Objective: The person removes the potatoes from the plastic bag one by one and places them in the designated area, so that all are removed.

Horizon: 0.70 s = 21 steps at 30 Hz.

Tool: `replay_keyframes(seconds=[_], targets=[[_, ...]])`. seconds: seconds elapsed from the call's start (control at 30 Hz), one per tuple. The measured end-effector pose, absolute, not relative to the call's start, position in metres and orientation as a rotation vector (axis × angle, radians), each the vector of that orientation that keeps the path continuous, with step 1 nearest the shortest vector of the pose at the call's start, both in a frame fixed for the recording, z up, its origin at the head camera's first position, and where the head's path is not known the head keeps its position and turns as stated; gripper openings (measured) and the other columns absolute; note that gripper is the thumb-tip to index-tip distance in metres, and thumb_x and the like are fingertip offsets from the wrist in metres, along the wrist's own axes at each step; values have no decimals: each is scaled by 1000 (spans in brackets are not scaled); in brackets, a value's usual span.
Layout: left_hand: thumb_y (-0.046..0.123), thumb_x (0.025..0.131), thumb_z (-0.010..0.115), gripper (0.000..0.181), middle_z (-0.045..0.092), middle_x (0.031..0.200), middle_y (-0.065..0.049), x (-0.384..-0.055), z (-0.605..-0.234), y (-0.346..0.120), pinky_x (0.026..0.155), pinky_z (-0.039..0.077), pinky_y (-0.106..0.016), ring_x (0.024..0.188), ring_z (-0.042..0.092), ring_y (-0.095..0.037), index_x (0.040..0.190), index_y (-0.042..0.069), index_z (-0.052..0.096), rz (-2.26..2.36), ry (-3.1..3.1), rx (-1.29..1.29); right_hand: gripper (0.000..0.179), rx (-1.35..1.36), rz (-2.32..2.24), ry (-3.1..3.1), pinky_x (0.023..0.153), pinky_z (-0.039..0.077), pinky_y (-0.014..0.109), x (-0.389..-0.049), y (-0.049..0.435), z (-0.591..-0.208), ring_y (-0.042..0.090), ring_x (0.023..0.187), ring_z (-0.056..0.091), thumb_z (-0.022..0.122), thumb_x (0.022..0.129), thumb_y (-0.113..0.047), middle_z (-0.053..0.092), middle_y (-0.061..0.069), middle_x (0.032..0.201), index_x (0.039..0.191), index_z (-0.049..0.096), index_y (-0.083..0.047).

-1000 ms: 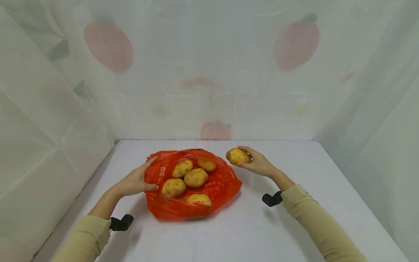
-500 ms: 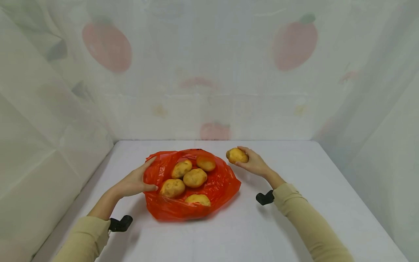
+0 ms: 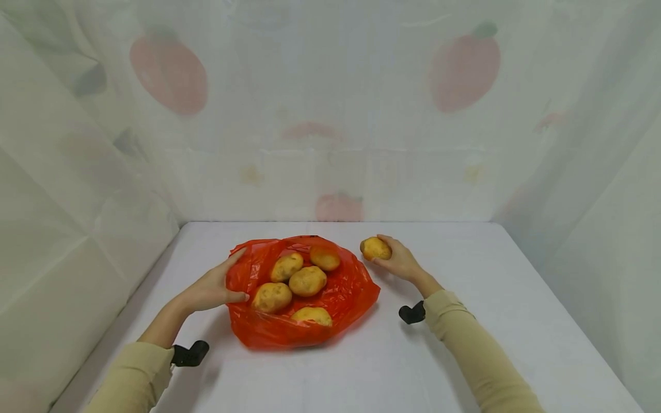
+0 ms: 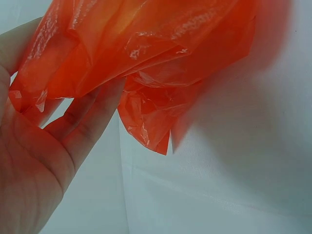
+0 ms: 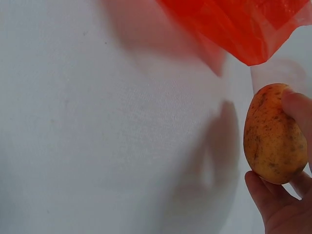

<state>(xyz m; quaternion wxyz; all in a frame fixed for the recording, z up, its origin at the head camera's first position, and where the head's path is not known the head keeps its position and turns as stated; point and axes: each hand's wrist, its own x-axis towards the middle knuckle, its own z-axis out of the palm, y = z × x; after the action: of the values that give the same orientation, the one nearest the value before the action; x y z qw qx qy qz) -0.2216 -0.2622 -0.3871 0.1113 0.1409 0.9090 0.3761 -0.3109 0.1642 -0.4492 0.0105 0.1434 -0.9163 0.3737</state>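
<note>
Five Potatoes in the Bag, a Sixth in Hand

We see a translucent red plastic bag [image 3: 356, 293] lying on a white table [image 3: 341, 378], its mouth gaping upward and a person's hands at its two sides. The left hand [image 3: 210, 289] is spread, thumb and fingers well apart, at the bag's left edge; in the left wrist view the plastic drapes across its fingers. We take that wide span to be what props the thin rim, since film this limp would probably sag over its load.

Inside, we count five potatoes. Four sit in a loose cluster: one near the left hand [image 3: 272, 297], one in the middle [image 3: 308, 280], one behind it [image 3: 287, 267] and one at the far side [image 3: 325, 258], tinted reddish. The fifth potato [image 3: 314, 315] lies apart at the near side, its lower part hidden by the bag's wall. Their weight, we judge, helps keep the bag spread flat.

A sixth potato [image 3: 374, 248] is outside, just to the right of the bag's rim, clamped between the thumb and fingers of the right hand [image 3: 405, 265]. The right wrist view shows its shadow falling apart from it, so we read it as held above the table. The grip leaves the potato's end toward the bag exposed, perhaps simply because the hand comes at it from the right.
</note>
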Motion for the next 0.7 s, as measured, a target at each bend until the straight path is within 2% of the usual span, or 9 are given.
replay_keyframes(seconds=[0.7], targets=[[27, 69, 73, 97, 29, 134, -19, -222, -386, -261, 81, 46, -42, 111, 43, -34, 141, 22, 8, 1080, 2680, 421, 66, 445, 1094, -2812, 89, 37, 44, -319, 158, -460, 29, 106, 44, 65, 76, -23, 44, 17, 123, 131, 35, -6]])
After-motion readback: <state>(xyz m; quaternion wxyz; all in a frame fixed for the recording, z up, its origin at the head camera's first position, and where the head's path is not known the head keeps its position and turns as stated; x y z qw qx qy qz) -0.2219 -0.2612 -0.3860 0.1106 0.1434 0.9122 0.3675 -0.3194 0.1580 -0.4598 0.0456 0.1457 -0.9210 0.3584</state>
